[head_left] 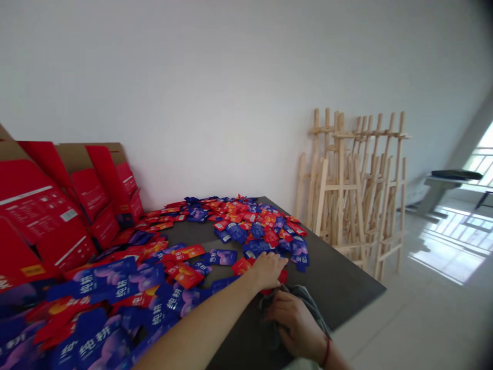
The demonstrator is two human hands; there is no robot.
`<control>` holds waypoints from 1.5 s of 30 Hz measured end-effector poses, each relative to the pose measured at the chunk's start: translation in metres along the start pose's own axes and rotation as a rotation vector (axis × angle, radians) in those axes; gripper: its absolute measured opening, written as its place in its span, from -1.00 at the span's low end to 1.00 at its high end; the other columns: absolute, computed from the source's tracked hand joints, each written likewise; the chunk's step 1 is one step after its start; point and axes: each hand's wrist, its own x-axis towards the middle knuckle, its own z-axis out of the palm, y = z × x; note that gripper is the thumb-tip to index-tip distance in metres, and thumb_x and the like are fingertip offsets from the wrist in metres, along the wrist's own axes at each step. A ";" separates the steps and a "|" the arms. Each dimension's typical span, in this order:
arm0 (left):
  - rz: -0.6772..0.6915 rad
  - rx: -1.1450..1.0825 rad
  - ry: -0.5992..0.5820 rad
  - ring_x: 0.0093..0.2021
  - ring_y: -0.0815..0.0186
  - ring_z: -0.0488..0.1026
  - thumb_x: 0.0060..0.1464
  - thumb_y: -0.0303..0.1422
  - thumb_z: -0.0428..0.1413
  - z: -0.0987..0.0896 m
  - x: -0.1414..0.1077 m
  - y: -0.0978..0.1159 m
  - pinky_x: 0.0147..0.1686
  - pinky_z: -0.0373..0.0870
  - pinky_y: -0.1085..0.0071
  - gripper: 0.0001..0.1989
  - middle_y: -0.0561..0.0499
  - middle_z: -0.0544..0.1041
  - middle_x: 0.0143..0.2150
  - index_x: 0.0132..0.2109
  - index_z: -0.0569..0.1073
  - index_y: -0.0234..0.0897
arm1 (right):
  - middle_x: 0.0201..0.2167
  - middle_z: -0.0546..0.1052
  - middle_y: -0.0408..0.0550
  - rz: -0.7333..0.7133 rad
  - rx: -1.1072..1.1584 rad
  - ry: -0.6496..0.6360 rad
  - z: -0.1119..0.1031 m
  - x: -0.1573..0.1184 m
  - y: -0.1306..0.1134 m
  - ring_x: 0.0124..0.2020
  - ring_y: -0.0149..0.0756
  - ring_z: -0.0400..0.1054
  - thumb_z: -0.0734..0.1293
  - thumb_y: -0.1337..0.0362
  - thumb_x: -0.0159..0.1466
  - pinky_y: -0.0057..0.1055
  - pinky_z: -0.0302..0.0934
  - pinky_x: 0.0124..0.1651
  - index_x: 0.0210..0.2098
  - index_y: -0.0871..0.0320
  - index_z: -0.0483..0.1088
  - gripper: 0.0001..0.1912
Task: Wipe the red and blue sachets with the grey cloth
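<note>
My left hand (268, 271) reaches over the dark table (327, 275), its fingers bent down on a red packet (283, 277) at the edge of the pile. Just below and to the right, my right hand (295, 318), with a red cord at the wrist, has its fingers wrapped in a grey-green cloth (308, 298) on the tabletop. Blue packets (222, 257) and orange-red packets (187, 253) lie scattered to the left and beyond my hands. The fingertips of my right hand are partly hidden in the cloth.
Open red cartons (42, 210) stand along the left side, behind heaped packets. Wooden easels (341, 190) lean together past the table's right side, near a white wall. A small stand with a dark object (456, 174) is at the far right.
</note>
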 end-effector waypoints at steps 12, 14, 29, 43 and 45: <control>0.063 -0.147 0.166 -0.02 0.18 0.33 0.10 -0.43 0.10 -0.058 -0.058 -0.008 -0.01 0.22 0.27 -0.88 -0.03 0.46 -0.12 -0.18 0.43 -0.21 | -0.36 0.47 -0.07 0.038 -0.005 -0.013 -0.001 -0.002 -0.001 -0.24 -0.21 0.28 0.13 0.45 -0.06 -0.28 0.16 -0.14 -0.25 0.10 0.42 -0.58; 0.015 -0.366 0.271 -0.07 0.26 0.35 0.15 -0.42 0.07 -0.065 -0.098 -0.008 -0.03 0.24 0.34 -0.93 0.03 0.47 -0.16 -0.21 0.42 -0.18 | -0.36 0.47 -0.06 0.023 0.008 -0.013 -0.001 -0.001 -0.001 -0.24 -0.21 0.27 0.13 0.45 -0.06 -0.28 0.16 -0.15 -0.25 0.11 0.42 -0.58; -0.084 -0.512 0.034 -0.09 0.33 0.41 0.18 -0.43 0.02 -0.017 -0.224 0.003 -0.12 0.34 0.47 -0.89 0.08 0.48 -0.08 -0.17 0.37 -0.10 | -0.23 0.50 -0.06 0.165 0.028 0.081 -0.009 0.015 -0.027 -0.17 -0.21 0.26 0.15 0.52 0.02 -0.24 0.16 -0.05 -0.12 0.09 0.41 -0.53; -0.226 -0.402 -0.151 0.20 -0.04 0.20 -0.26 -0.36 0.31 -0.014 -0.104 0.001 0.19 0.12 0.13 -0.08 -0.29 0.26 0.20 0.26 0.15 -0.39 | -0.15 0.49 -0.02 0.380 -0.015 0.237 0.011 0.013 -0.003 -0.06 -0.13 0.27 0.14 0.49 0.08 -0.14 0.15 0.06 -0.12 0.12 0.42 -0.57; -0.184 -0.409 -0.138 0.21 -0.01 0.20 -0.25 -0.38 0.31 -0.012 -0.088 -0.008 0.20 0.11 0.15 -0.08 -0.29 0.25 0.22 0.28 0.12 -0.37 | -0.16 0.49 0.00 0.407 0.020 0.299 0.011 0.012 -0.001 -0.07 -0.13 0.27 0.13 0.50 0.09 -0.15 0.18 0.03 -0.15 0.12 0.42 -0.59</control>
